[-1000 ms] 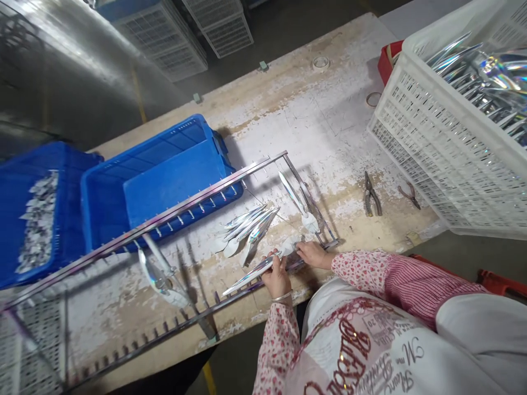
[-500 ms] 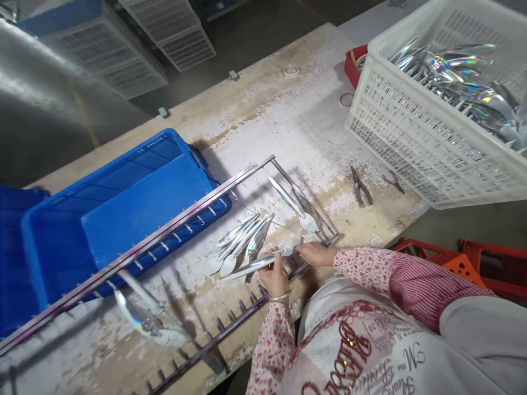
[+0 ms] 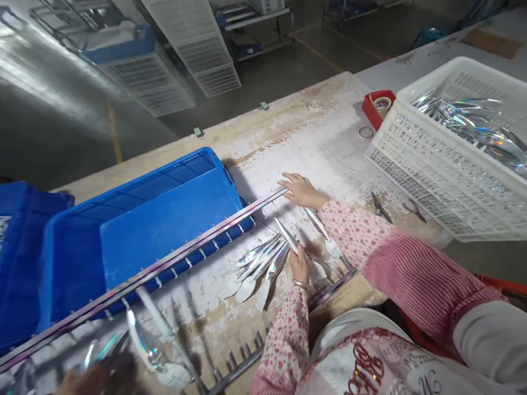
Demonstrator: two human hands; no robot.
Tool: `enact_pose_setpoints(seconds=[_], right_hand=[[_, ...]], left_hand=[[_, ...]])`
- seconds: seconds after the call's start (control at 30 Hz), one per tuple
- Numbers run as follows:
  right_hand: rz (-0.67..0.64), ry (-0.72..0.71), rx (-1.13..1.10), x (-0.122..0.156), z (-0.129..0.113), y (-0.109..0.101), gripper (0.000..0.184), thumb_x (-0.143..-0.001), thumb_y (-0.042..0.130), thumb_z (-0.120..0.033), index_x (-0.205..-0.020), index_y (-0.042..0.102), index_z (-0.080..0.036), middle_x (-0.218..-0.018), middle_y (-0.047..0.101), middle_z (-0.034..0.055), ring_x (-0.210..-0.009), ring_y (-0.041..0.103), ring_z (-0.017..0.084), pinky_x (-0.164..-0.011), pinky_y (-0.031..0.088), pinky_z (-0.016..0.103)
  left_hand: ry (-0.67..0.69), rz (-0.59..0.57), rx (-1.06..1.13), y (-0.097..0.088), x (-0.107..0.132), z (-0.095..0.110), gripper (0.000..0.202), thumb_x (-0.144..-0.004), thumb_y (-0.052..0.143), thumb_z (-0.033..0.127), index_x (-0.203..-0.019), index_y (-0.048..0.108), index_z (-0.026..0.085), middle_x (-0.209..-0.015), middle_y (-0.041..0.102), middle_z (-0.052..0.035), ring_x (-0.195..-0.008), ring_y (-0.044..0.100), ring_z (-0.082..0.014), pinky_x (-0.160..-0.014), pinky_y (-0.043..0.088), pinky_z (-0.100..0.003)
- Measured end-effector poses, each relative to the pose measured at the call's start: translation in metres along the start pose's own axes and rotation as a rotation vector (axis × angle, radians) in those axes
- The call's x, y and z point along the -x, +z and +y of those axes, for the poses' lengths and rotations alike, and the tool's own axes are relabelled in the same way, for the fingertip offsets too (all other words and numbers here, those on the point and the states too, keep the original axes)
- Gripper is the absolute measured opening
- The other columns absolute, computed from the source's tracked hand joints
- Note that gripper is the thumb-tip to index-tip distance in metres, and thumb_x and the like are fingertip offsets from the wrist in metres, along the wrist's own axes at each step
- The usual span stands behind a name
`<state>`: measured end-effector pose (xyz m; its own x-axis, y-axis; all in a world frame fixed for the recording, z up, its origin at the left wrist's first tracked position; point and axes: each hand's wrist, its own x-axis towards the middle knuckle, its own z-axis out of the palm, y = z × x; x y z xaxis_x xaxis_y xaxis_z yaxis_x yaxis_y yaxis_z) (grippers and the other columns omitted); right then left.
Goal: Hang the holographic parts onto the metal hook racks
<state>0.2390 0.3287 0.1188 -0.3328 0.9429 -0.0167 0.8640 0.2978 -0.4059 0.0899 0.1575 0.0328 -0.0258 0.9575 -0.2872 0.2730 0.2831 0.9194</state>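
My left hand (image 3: pixel 300 264), with a bracelet at the wrist, is closed on a slim silver fishing lure (image 3: pixel 285 233) that points up and away. My right hand (image 3: pixel 302 191) lies at the far corner of a metal rack (image 3: pixel 197 241), its fingers stretched and apart over the rail end. Whether it presses on the rail I cannot tell. Several shiny lures with pale rounded bills (image 3: pixel 247 289) lie fanned out beside my left hand. Another lure (image 3: pixel 315 222) hangs at the rack's end, partly behind my right sleeve. A further lure (image 3: pixel 144 340) hangs nearer the left.
A blue bin (image 3: pixel 148 219) stands beyond the rack. At the right is a white basket (image 3: pixel 432 170) full of lures, near pliers (image 3: pixel 381 207) and a red box (image 3: pixel 376 112) with tape rolls. Another person's blurred hand (image 3: pixel 88 381) shows at the lower left.
My right hand has moved away from the near rail, out to the rack's far corner. My left hand has turned the lure from lying sideways to pointing away. The view has tilted up.
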Motion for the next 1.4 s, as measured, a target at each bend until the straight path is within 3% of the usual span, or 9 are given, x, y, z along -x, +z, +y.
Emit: enact_pose_setpoints(seconds=[0.13,0.27,0.53,0.63,0.73,0.9,1.07,1.2,1.4], right_hand=[[0.015,0.016,0.058,-0.035,0.006,0.004,0.037,-0.093,0.045,-0.031,-0.126,0.053,-0.016,-0.125,0.058,0.0126,-0.118,0.048,0.027,-0.103,0.030,0.049],[0.011,0.025,0.167,-0.027,0.008,0.015,0.040,-0.094,0.046,-0.035,-0.130,0.050,-0.019,-0.127,0.057,0.0128,-0.111,0.052,0.027,-0.100,0.029,0.047],[0.012,0.012,0.171,-0.026,0.006,0.014,0.042,-0.095,0.047,-0.035,-0.133,0.048,-0.018,-0.130,0.056,0.0136,-0.113,0.050,0.029,-0.101,0.026,0.047],[0.009,0.007,0.144,-0.028,0.008,0.016,0.043,-0.094,0.048,-0.034,-0.134,0.048,-0.017,-0.131,0.055,0.0137,-0.115,0.048,0.029,-0.103,0.025,0.049],[0.076,-0.001,0.104,-0.019,0.007,0.019,0.048,-0.093,0.051,-0.033,-0.137,0.046,-0.014,-0.139,0.048,0.0153,-0.128,0.038,0.031,-0.110,0.017,0.052],[0.289,0.019,-0.109,0.043,-0.006,0.027,0.042,-0.094,0.047,-0.032,-0.131,0.051,-0.014,-0.134,0.051,0.0153,-0.128,0.037,0.028,-0.111,0.026,0.048],[0.268,-0.090,-0.267,0.135,-0.031,0.044,0.025,-0.094,0.045,-0.025,-0.111,0.061,-0.017,-0.111,0.063,0.0100,-0.112,0.049,0.024,-0.103,0.038,0.044],[0.072,-0.082,-0.325,0.190,-0.054,0.071,0.020,-0.093,0.047,-0.022,-0.103,0.064,-0.016,-0.100,0.068,0.0098,-0.102,0.057,0.022,-0.094,0.045,0.039],[-0.365,0.185,-0.388,0.227,-0.093,0.123,0.030,-0.090,0.052,-0.019,-0.118,0.061,-0.014,-0.091,0.073,0.0076,-0.088,0.067,0.019,-0.080,0.047,0.029]], left_hand=[[-0.069,0.068,0.010,0.010,-0.010,0.004,0.039,-0.092,0.034,0.053,-0.069,0.046,0.024,-0.061,0.054,-0.0021,-0.059,0.056,-0.0186,-0.063,0.046,-0.032],[-0.147,0.072,0.069,0.012,-0.017,0.008,0.037,-0.092,0.035,0.053,-0.070,0.045,0.024,-0.057,0.052,-0.0014,-0.052,0.052,-0.0177,-0.058,0.044,-0.032],[-0.075,0.023,0.071,0.012,-0.021,0.017,0.041,-0.093,0.034,0.054,-0.069,0.047,0.023,-0.057,0.052,-0.0015,-0.053,0.053,-0.0173,-0.062,0.045,-0.033],[-0.006,-0.090,-0.010,0.001,-0.029,0.013,0.042,-0.094,0.033,0.053,-0.073,0.051,0.021,-0.062,0.055,-0.0030,-0.059,0.056,-0.0184,-0.068,0.047,-0.034],[0.146,-0.182,-0.295,-0.031,-0.038,0.005,0.035,-0.092,0.041,0.047,-0.092,0.060,0.017,-0.083,0.063,-0.0085,-0.082,0.061,-0.0230,-0.080,0.047,-0.037],[0.135,-0.090,-0.969,-0.081,-0.023,-0.012,0.038,-0.088,0.056,0.032,-0.122,0.055,0.016,-0.115,0.058,-0.0155,-0.108,0.054,-0.0293,-0.086,0.047,-0.040],[0.130,0.015,-1.236,-0.081,0.005,-0.038,0.044,-0.088,0.052,0.023,-0.131,0.050,0.015,-0.120,0.054,-0.0165,-0.107,0.052,-0.0303,-0.081,0.046,-0.038],[0.052,-0.008,-1.201,-0.077,0.008,-0.050,0.033,-0.082,0.059,0.031,-0.109,0.061,0.013,-0.105,0.058,-0.0152,-0.099,0.056,-0.0315,-0.080,0.045,-0.040],[0.216,0.104,-0.936,-0.101,0.014,-0.033,0.025,-0.077,0.061,0.027,-0.099,0.055,0.016,-0.092,0.058,-0.0082,-0.082,0.059,-0.0232,-0.070,0.043,-0.032]])
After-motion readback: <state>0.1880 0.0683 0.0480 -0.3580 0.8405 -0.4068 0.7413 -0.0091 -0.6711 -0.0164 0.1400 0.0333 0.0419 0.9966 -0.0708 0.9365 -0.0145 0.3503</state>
